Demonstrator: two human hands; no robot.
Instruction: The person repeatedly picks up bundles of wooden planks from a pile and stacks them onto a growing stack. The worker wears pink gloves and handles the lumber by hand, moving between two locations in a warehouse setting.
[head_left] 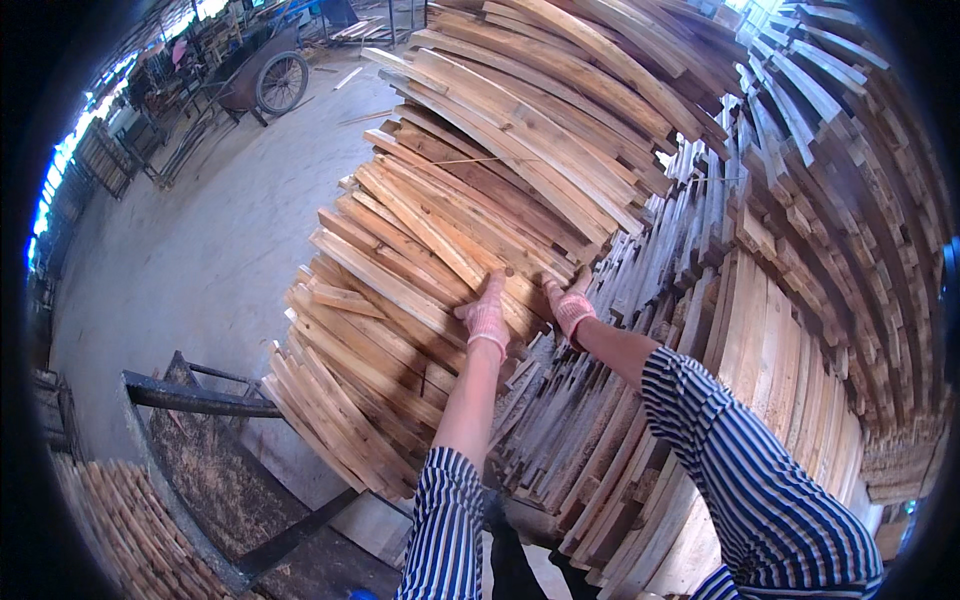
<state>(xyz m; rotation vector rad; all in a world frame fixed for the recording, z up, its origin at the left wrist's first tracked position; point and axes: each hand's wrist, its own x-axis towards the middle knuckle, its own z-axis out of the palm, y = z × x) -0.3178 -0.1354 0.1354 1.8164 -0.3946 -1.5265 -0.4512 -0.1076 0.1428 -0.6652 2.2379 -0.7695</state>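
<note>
My left hand (487,312), in a pink-and-white knit glove, reaches forward onto the near ends of a large stack of wooden boards (410,230). Its fingers point away from me, with the thumb out to the left. Just to the right, my right hand (571,304), gloved the same way, touches the board ends with thumb and fingers apart. Between the two hands lies the end of a board (519,312) in shadow. I see neither hand closed round a board, though the undersides of the fingers are hidden.
Grey-edged stacked boards (590,390) run along the right of my hands. Behind them rises a taller wood stack (830,220). A dark metal frame (205,405) stands at the lower left, beside more boards (140,530). A wheeled cart (262,85) stands far off on the concrete floor (220,230).
</note>
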